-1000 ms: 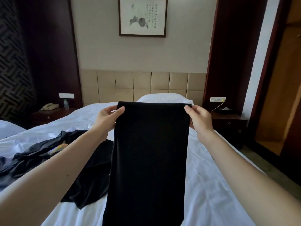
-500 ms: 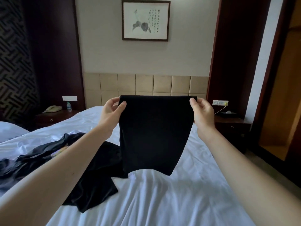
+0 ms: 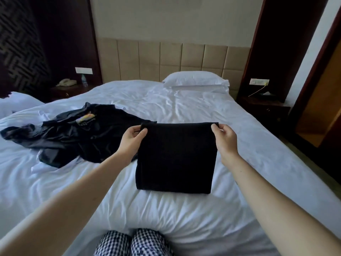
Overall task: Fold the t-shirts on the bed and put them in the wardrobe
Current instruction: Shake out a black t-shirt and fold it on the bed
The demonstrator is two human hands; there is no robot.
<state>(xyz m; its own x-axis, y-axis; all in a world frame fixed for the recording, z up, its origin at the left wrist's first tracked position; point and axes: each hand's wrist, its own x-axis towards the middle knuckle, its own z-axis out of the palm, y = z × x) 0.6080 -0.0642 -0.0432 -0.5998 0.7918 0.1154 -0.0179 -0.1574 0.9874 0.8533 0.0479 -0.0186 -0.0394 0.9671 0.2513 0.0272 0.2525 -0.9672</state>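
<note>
White bed (image 3: 184, 108) bears pillow (image 3: 195, 79), crumpled black clothes (image 3: 88, 137), folded t-shirt (image 3: 175, 157).

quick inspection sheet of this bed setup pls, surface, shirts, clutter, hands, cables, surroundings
surface: white bed, sheet wrinkled
job's things: folded black t-shirt held up by its top corners, lower edge on the sheet; heap of dark clothes unfolded to its left
clutter: nothing seen
hands: left hand and right hand each pinch a top corner
cables: yellow cable at the right wall socket
surroundings: pillow, padded headboard, phone and bottle on the left nightstand
</note>
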